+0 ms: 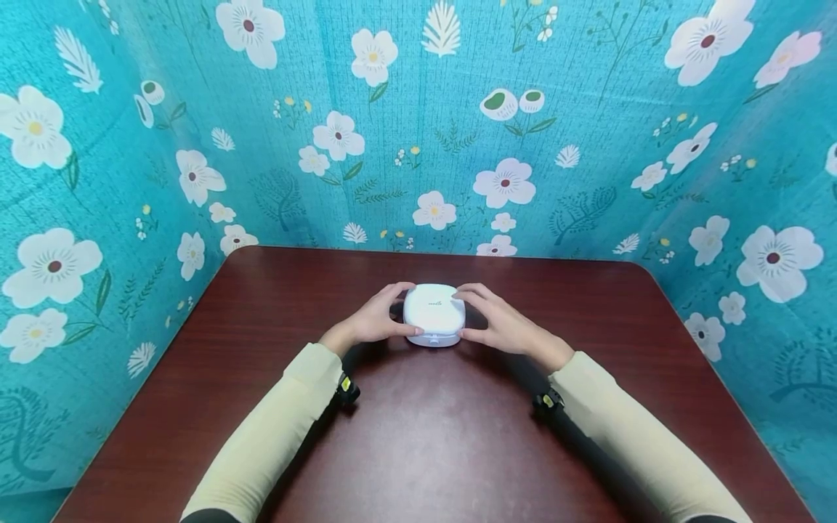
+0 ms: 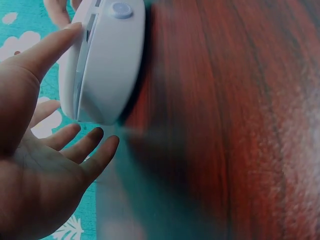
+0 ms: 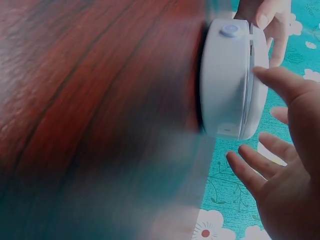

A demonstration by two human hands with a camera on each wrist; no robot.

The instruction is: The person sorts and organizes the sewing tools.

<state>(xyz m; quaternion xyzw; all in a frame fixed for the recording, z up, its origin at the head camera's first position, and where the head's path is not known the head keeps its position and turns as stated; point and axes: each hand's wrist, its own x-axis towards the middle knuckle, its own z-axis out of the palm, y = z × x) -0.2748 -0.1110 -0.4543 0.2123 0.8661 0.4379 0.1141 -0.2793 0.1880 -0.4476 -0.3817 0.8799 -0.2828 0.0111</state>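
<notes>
A white rounded case (image 1: 434,314) is seen lying flat at the tabletop (image 1: 431,436) centre, a seam round its side and a round button (image 2: 121,9) on the near edge. Hard, smooth plastic is judged: light, stiff, somewhat slippery; best held at opposite side walls. It is flanked by the left hand (image 1: 374,319) and right hand (image 1: 500,323), thumbs touching, fingers (image 2: 75,142) spread and loosely curved, not clamped.

Left grip (image 1: 371,319) and right grip (image 1: 502,325) forward, fingers relaxed, palms facing inward.
</notes>
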